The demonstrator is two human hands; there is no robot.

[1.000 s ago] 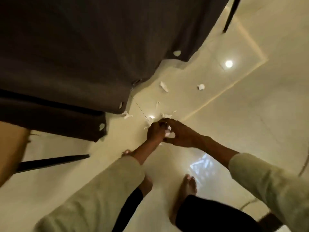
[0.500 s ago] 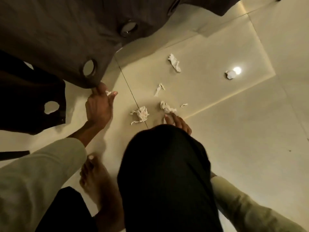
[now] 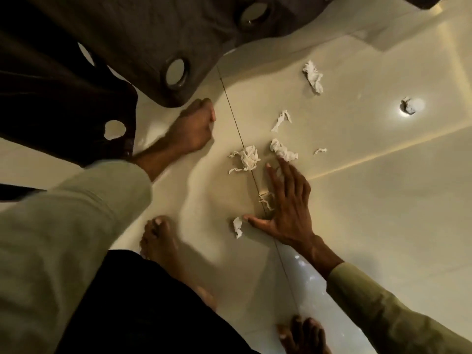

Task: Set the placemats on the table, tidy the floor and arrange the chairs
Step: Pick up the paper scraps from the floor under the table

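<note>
Head view: right hand [image 3: 288, 210] splayed flat on floor [image 3: 383, 226] among paper scraps [image 3: 246, 157] — left hand [image 3: 191, 129] fisted, contents unseen.

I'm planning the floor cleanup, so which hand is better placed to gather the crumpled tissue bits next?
Right. The right hand lies open on the floor among the tissue scraps, its fingers touching one. The left hand is curled by the dark curtain, farther off.

Dim, warm yellowish indoor light. Round glare spot from an overhead lamp on the glossy floor [image 3: 383, 190] at upper right, a paler sheen at lower centre. Deep shadow across the upper left. Motion blur on the left hand [image 3: 190, 131] and sleeve [image 3: 63, 226]. Wide-angle bending toward the edges.
</note>
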